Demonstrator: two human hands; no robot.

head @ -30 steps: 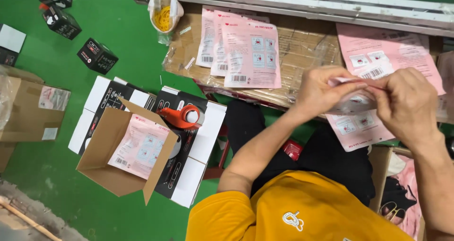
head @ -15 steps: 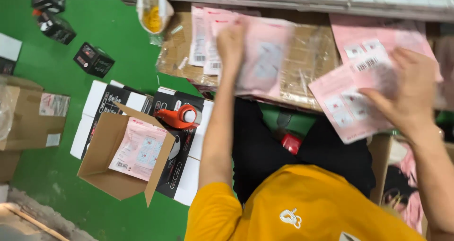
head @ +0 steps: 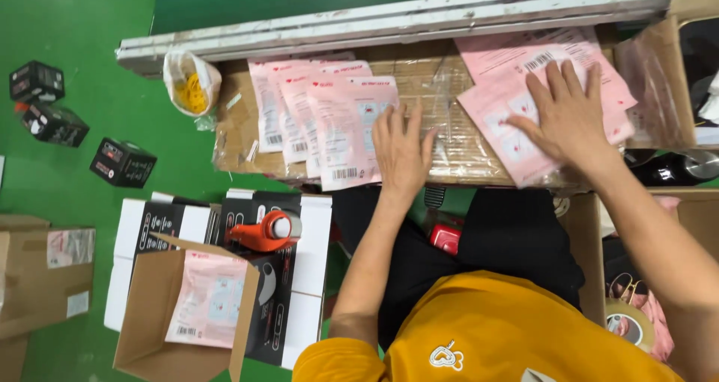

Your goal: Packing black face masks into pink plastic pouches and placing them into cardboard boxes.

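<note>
My left hand (head: 401,148) lies flat, fingers spread, on the edge of a row of overlapping pink mailer bags (head: 329,120) on a tape-wrapped cardboard surface (head: 449,105). My right hand (head: 569,116) presses flat, fingers spread, on a second stack of pink mailer bags (head: 539,67) at the right. Neither hand grips anything. My yellow shirt (head: 509,337) fills the bottom of the view.
An open cardboard box (head: 161,307) with a pink bag on its flap stands lower left beside black-and-white cartons (head: 307,277) and an orange tape dispenser (head: 266,231). Small black boxes (head: 122,161) lie on the green floor. A bag of yellow rubber bands (head: 191,90) hangs at the surface's left end.
Both hands came apart from holding a pink bag together. The left hand laid a bag on the left row and now rests flat; the right hand settled on the right stack.
</note>
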